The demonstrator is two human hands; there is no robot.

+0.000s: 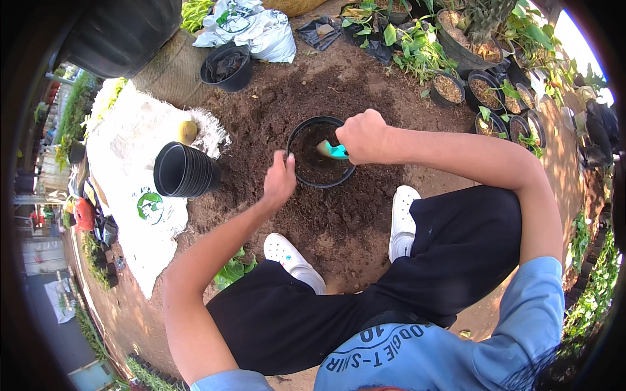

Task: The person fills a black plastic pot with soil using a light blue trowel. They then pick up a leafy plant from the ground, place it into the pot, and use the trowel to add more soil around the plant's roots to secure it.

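Note:
A round black plastic plant pot point(320, 185) stands on the loose dark soil point(274, 105) in front of me, with soil inside it. My left hand point(280, 181) grips the pot's left rim, thumb and fingers pinched on the edge. In my right hand point(364, 137), closed in a fist above the right rim, is a hand trowel point(335, 151) with a turquoise part showing. The trowel's blade end reaches into the pot; its tip looks soil-stained and slightly blurred. My fist hides most of its handle.
Left of the pot, a stack of nested black pots point(186, 169) lies tilted by a white woven sack point(122, 141) and a yellowish round fruit point(187, 132). Farther off are another black pot point(226, 68) and white bags point(249, 29). Several potted plants point(484, 93) crowd the upper right. My white clogs point(404, 215) flank the soil.

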